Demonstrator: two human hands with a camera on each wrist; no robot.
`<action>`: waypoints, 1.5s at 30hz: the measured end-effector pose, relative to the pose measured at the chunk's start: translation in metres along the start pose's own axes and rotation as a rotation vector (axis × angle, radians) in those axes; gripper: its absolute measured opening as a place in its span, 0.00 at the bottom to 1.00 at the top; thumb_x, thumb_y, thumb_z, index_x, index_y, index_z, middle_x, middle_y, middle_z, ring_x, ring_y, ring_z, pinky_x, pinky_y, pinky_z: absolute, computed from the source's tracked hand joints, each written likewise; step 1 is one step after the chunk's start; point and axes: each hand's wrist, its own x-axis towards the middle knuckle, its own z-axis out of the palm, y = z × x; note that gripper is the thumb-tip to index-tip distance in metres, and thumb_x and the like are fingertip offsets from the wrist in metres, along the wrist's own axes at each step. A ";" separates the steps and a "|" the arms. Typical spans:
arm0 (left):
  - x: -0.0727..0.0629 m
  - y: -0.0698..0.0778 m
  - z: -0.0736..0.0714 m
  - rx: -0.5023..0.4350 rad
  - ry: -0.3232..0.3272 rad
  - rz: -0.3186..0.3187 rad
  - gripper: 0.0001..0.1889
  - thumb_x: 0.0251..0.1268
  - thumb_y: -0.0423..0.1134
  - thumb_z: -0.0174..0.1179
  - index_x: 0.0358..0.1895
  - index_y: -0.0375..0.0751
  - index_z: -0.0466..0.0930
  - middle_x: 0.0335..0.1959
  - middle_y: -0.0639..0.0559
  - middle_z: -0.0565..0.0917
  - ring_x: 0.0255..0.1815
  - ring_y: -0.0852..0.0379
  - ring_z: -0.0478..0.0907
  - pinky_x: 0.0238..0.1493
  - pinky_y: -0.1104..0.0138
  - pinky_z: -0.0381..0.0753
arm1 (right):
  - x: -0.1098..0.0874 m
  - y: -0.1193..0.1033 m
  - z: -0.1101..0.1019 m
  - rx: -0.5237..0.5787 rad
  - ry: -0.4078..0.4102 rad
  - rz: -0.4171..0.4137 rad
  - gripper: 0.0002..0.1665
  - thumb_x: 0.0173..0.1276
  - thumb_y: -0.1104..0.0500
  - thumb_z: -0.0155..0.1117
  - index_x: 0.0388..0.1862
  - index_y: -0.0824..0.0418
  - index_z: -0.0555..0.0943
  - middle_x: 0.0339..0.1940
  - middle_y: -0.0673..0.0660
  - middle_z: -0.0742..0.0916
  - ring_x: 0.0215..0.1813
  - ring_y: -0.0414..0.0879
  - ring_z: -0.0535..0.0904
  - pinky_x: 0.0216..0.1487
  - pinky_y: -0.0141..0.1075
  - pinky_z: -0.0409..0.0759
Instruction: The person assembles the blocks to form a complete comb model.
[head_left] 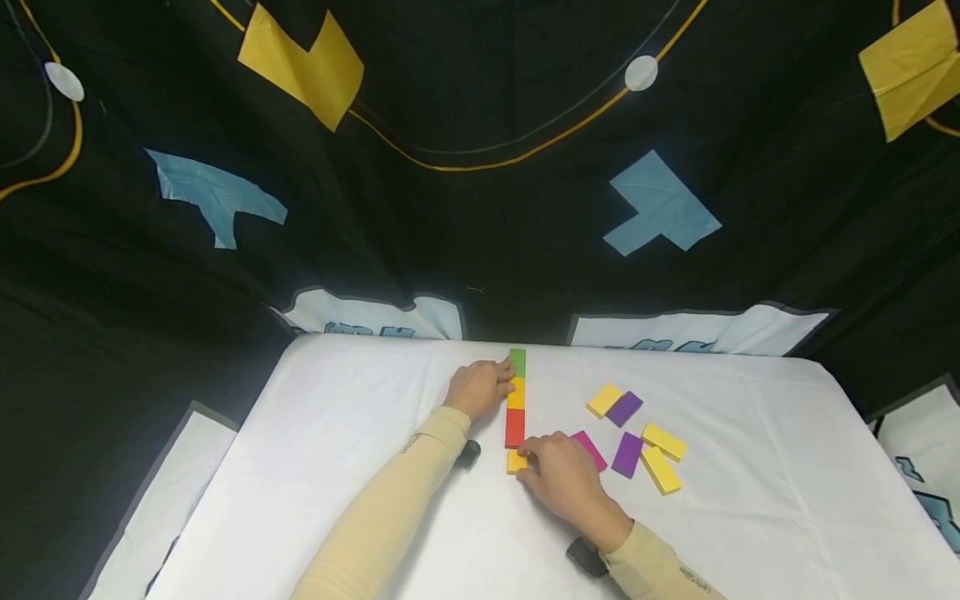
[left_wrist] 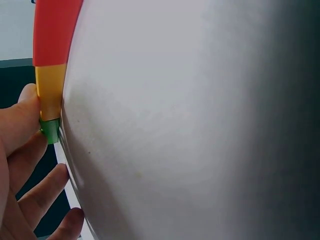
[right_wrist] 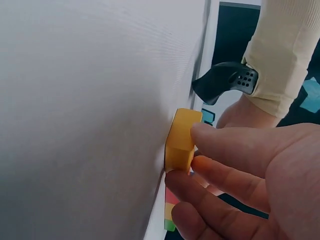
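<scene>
On the counter (head_left: 750,467), a yellow block (head_left: 515,464) is pinched by the right hand (head_left: 562,477). The block row (head_left: 515,425) beyond, long axis pointing forward, is touched by spread fingers of the left hand (head_left: 477,388).

Loose blocks (head_left: 627,454) — right of row (head_left: 515,427)
</scene>
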 end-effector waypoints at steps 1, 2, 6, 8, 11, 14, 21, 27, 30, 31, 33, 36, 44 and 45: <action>0.000 0.000 0.000 0.000 0.002 0.000 0.23 0.70 0.49 0.63 0.67 0.53 0.78 0.71 0.58 0.73 0.68 0.50 0.75 0.63 0.54 0.76 | 0.000 0.000 0.001 -0.001 0.006 0.000 0.13 0.52 0.56 0.82 0.37 0.56 0.90 0.19 0.42 0.77 0.27 0.38 0.70 0.27 0.29 0.68; 0.000 0.000 0.000 -0.002 0.002 0.000 0.23 0.70 0.49 0.63 0.67 0.53 0.78 0.71 0.58 0.73 0.68 0.51 0.75 0.63 0.54 0.76 | 0.000 0.000 0.001 -0.004 0.012 -0.003 0.13 0.52 0.56 0.82 0.36 0.56 0.90 0.19 0.42 0.76 0.26 0.38 0.69 0.26 0.29 0.67; 0.000 0.000 0.000 -0.001 0.000 0.000 0.23 0.71 0.48 0.63 0.67 0.53 0.77 0.71 0.58 0.73 0.68 0.51 0.75 0.63 0.55 0.76 | 0.002 -0.001 0.004 -0.011 0.034 -0.004 0.13 0.51 0.56 0.83 0.35 0.55 0.90 0.17 0.41 0.75 0.24 0.38 0.67 0.24 0.28 0.65; 0.000 0.000 0.000 -0.002 -0.003 0.000 0.24 0.71 0.48 0.63 0.68 0.53 0.77 0.71 0.57 0.73 0.68 0.51 0.75 0.63 0.55 0.76 | 0.002 0.000 0.005 -0.011 0.040 -0.007 0.13 0.51 0.56 0.83 0.35 0.55 0.90 0.17 0.41 0.75 0.24 0.38 0.67 0.23 0.28 0.64; 0.000 0.000 0.000 -0.003 -0.006 0.000 0.24 0.71 0.48 0.63 0.68 0.53 0.77 0.71 0.57 0.73 0.68 0.50 0.75 0.63 0.54 0.76 | 0.004 0.000 0.005 -0.003 0.042 -0.011 0.13 0.51 0.56 0.82 0.35 0.56 0.90 0.17 0.42 0.75 0.24 0.38 0.67 0.23 0.28 0.64; 0.000 0.000 0.000 0.000 -0.009 0.001 0.24 0.71 0.49 0.63 0.68 0.53 0.77 0.71 0.57 0.73 0.67 0.50 0.75 0.63 0.54 0.76 | 0.004 0.000 0.005 0.003 0.040 -0.014 0.13 0.51 0.56 0.82 0.35 0.56 0.90 0.17 0.43 0.76 0.24 0.38 0.68 0.24 0.29 0.65; 0.001 0.000 0.001 0.008 -0.018 -0.004 0.24 0.71 0.49 0.63 0.68 0.53 0.76 0.71 0.58 0.73 0.68 0.51 0.75 0.64 0.54 0.76 | 0.005 0.001 0.006 0.000 0.042 -0.009 0.13 0.51 0.56 0.83 0.35 0.56 0.90 0.17 0.43 0.76 0.24 0.38 0.67 0.24 0.28 0.65; 0.000 0.000 0.000 0.001 -0.012 -0.005 0.24 0.70 0.48 0.63 0.68 0.53 0.77 0.71 0.58 0.73 0.68 0.51 0.75 0.64 0.55 0.76 | 0.006 0.002 0.007 0.011 0.038 -0.005 0.13 0.51 0.56 0.83 0.36 0.55 0.89 0.19 0.44 0.80 0.26 0.39 0.70 0.25 0.29 0.67; 0.000 0.000 0.000 -0.001 -0.002 0.000 0.23 0.70 0.48 0.63 0.67 0.53 0.78 0.71 0.58 0.73 0.68 0.51 0.75 0.63 0.55 0.76 | 0.004 0.005 0.004 0.041 0.032 0.006 0.14 0.52 0.56 0.82 0.38 0.56 0.89 0.26 0.46 0.86 0.31 0.41 0.76 0.30 0.33 0.74; 0.000 0.000 0.000 -0.002 -0.002 0.000 0.23 0.70 0.48 0.63 0.67 0.53 0.77 0.71 0.58 0.73 0.68 0.51 0.75 0.63 0.55 0.76 | 0.003 0.005 0.002 0.056 0.033 0.014 0.15 0.52 0.56 0.82 0.39 0.56 0.90 0.29 0.47 0.88 0.33 0.42 0.78 0.33 0.34 0.77; 0.000 0.000 0.000 -0.004 -0.003 0.003 0.23 0.70 0.48 0.63 0.67 0.53 0.77 0.71 0.58 0.73 0.68 0.51 0.74 0.63 0.55 0.76 | 0.001 0.008 -0.003 0.090 0.041 0.038 0.16 0.53 0.56 0.81 0.41 0.57 0.89 0.34 0.49 0.90 0.38 0.43 0.81 0.39 0.38 0.80; 0.000 0.000 0.000 -0.005 -0.007 0.001 0.23 0.71 0.49 0.63 0.67 0.53 0.77 0.71 0.59 0.72 0.68 0.51 0.74 0.63 0.54 0.75 | -0.003 0.013 -0.014 0.150 0.056 0.082 0.18 0.54 0.57 0.81 0.44 0.57 0.89 0.38 0.50 0.90 0.41 0.44 0.81 0.43 0.40 0.81; 0.000 0.000 0.000 -0.009 -0.007 -0.008 0.23 0.71 0.49 0.62 0.67 0.52 0.77 0.71 0.58 0.72 0.68 0.51 0.74 0.64 0.55 0.75 | -0.010 0.035 -0.043 0.243 0.043 0.130 0.25 0.56 0.54 0.81 0.53 0.56 0.86 0.51 0.52 0.87 0.56 0.50 0.79 0.56 0.48 0.80; -0.001 0.000 0.000 -0.010 -0.008 -0.007 0.23 0.71 0.48 0.62 0.67 0.52 0.77 0.71 0.58 0.72 0.68 0.51 0.74 0.64 0.55 0.75 | -0.011 0.039 -0.045 0.237 0.043 0.122 0.26 0.56 0.54 0.81 0.54 0.55 0.86 0.53 0.52 0.86 0.59 0.52 0.78 0.59 0.50 0.79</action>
